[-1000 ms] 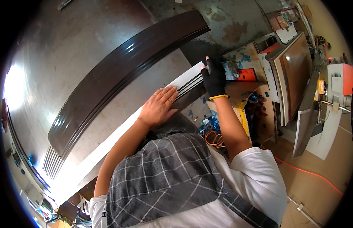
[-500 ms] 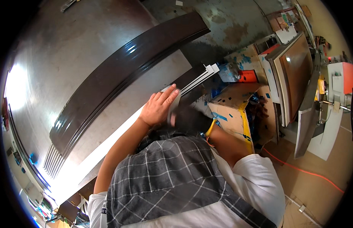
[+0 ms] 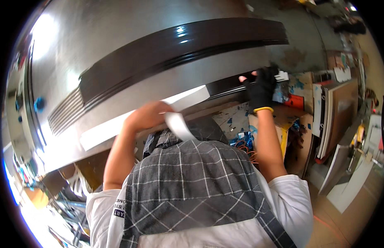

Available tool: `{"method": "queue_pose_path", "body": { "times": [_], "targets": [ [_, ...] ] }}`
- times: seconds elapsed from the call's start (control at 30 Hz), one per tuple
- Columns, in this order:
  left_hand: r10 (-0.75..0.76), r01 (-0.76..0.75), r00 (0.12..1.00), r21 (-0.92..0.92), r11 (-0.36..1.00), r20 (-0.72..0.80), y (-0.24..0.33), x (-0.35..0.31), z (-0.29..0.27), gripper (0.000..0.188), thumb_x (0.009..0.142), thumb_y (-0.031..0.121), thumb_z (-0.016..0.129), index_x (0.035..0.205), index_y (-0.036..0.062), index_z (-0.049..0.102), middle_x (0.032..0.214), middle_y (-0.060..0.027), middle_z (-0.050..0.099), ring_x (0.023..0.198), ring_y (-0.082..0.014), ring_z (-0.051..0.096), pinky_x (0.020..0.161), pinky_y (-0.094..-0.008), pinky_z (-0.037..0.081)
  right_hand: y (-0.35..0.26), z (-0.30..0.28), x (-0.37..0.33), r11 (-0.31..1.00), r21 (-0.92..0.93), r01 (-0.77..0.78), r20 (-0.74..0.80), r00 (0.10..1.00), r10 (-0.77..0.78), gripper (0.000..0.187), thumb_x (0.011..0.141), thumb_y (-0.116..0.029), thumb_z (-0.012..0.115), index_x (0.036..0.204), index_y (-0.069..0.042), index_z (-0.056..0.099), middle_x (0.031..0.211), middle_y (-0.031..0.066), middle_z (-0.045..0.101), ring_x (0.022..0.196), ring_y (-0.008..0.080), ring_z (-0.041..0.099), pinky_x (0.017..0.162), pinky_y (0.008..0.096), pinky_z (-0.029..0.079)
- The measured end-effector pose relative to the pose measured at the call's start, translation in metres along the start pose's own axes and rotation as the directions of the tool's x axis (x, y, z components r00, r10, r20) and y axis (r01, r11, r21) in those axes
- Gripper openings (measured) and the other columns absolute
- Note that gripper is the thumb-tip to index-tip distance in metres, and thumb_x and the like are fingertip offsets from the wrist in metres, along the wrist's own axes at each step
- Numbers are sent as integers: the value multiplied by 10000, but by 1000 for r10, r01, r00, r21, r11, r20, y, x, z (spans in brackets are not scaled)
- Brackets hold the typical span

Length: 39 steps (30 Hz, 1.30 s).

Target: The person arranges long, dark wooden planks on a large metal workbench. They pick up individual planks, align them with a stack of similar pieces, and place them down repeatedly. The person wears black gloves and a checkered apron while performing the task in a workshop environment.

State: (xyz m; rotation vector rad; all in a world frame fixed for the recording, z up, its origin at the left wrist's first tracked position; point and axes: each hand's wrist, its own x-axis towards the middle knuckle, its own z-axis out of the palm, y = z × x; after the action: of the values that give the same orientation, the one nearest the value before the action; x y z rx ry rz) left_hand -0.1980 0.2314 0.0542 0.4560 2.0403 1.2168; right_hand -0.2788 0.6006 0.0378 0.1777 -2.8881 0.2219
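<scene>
Our right hand point(image 3: 262, 88) moved out over strips point(image 3: 230, 91), fingers apart; our left hand point(image 3: 147, 116), maybe peeling, seemed pinched on a white curl point(image 3: 179, 125); pulling needed care.

White short-sleeved T-shirt point(image 3: 293, 202), small dark printed marking point(image 3: 118, 212) on left sleeve point(image 3: 102, 206). Over it, dark grey apron point(image 3: 196, 182) with thin white check lines, matching plaid shoulder strap point(image 3: 278, 233). Right hand point(image 3: 262, 87) in black glove point(image 3: 261, 94), yellow cuff edge point(image 3: 263, 109), two fingertips point(image 3: 242, 78) uncovered; left hand point(image 3: 148, 115) ungloved.

The panels point(image 3: 192, 43) lie on the table point(image 3: 117, 29), behind the strip point(image 3: 190, 98).
</scene>
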Motion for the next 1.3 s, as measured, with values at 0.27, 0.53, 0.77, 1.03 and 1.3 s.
{"method": "queue_pose_path", "body": {
  "times": [0.27,0.53,0.77,1.03,1.3],
  "targets": [
    [-553,837,-244,-461,295,-796,-158,-507,2,280,822,192,528,1015,8,616,876,-85,579,799,-177,553,702,-331,464,-4,4,10,896,-442,-40,163,979,124,507,709,-471,669,1021,-89,552,1128,117,530,1107,321,472,924,445,348],
    [-231,737,-324,-398,547,-918,-265,-547,133,353,732,133,652,1068,33,610,1001,-115,609,934,-243,565,807,-350,460,-210,35,-42,731,396,556,-33,804,-594,404,671,-243,683,1026,-103,551,1180,134,487,1180,324,398,1026,493,275],
    [-825,-276,314,-877,394,-469,-160,-232,126,458,834,196,594,1258,49,502,1157,-65,598,1079,-181,537,901,-340,393,-269,23,-104,620,422,661,41,670,-742,517,639,-298,726,1064,-65,548,1300,167,426,1243,368,315,1038,564,215],
    [-454,-545,710,-829,130,-538,-101,-217,111,373,781,-77,580,1125,68,585,1183,-88,592,1141,-204,527,969,-349,410,-262,26,-101,574,402,714,-58,645,-762,224,652,-161,680,811,-68,553,1169,132,520,1172,336,410,1014,561,261],
    [-88,-389,909,-904,176,-408,-91,-134,46,668,784,66,671,1371,111,356,1274,-93,495,1194,-209,468,996,-351,380,-299,-32,-67,575,469,671,-201,715,-670,222,644,-193,687,791,-71,575,1071,109,528,1143,285,429,1018,491,314]
  ]
}}
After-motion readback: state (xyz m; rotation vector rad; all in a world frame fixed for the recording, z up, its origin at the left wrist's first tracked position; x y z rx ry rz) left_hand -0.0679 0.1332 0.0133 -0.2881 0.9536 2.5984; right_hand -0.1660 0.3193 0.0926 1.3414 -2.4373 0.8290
